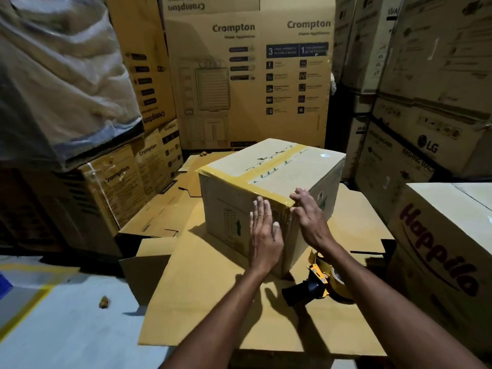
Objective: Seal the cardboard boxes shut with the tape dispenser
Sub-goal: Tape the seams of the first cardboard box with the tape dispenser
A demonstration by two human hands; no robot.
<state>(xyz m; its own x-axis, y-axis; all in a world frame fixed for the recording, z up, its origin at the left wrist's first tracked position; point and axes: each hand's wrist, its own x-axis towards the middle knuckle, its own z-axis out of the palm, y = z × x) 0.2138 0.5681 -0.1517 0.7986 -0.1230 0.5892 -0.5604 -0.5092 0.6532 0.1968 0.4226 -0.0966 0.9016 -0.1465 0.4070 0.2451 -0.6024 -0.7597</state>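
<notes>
Stacked appliance cartons (247, 75) wall in a dim storeroom, where a person works over sheets of flattened cardboard (213, 288) spread on the floor. At the centre of the frame sits the cardboard box (279, 171), its top flaps closed under a strip of brown tape (277, 158) that crosses the lid and runs along the near top edge. Both hands are empty and open. The left hand (265, 233) lies flat against the near side panel, while the right hand (310, 217) presses its fingers onto the taped corner just to the right. The tape dispenser (320, 282) lies set down at lower right of centre, close by the box and partly hidden behind the right forearm.

Smoothing appears to be the step in hand. Uneven pressure at the corner could leave the tape creased or lifting. A hard push could slide the box across the smooth sheets, and a forearm drawn back carelessly could knock the dispenser.
</notes>
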